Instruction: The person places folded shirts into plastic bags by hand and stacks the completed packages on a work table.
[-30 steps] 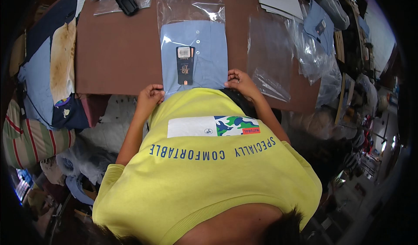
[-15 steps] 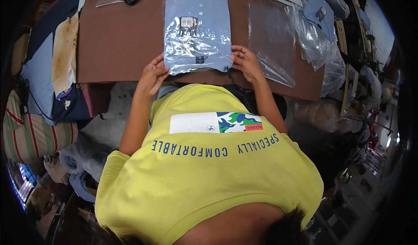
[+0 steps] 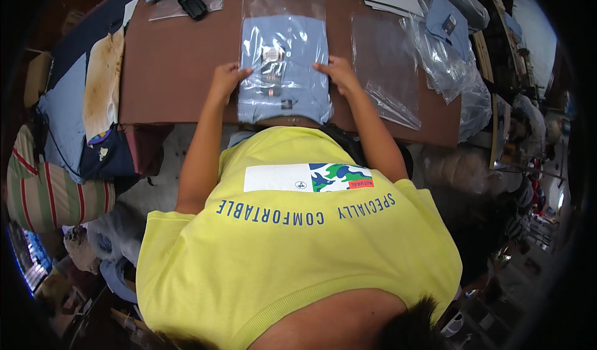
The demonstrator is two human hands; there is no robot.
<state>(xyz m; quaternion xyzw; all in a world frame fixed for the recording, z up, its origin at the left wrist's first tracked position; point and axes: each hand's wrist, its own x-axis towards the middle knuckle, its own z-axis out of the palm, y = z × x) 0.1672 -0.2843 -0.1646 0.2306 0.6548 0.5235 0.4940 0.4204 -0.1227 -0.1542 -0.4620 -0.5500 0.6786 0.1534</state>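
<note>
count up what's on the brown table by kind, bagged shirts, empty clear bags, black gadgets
Bagged blue shirts: 1, the bagged shirt between the left hand and right hand.
Empty clear bags: 1, the flat bag.
Black gadgets: 1, the black device.
Total: 3

Bagged shirt (image 3: 283, 70) on table (image 3: 168, 70), empty bag (image 3: 385, 64) at its right.
</note>
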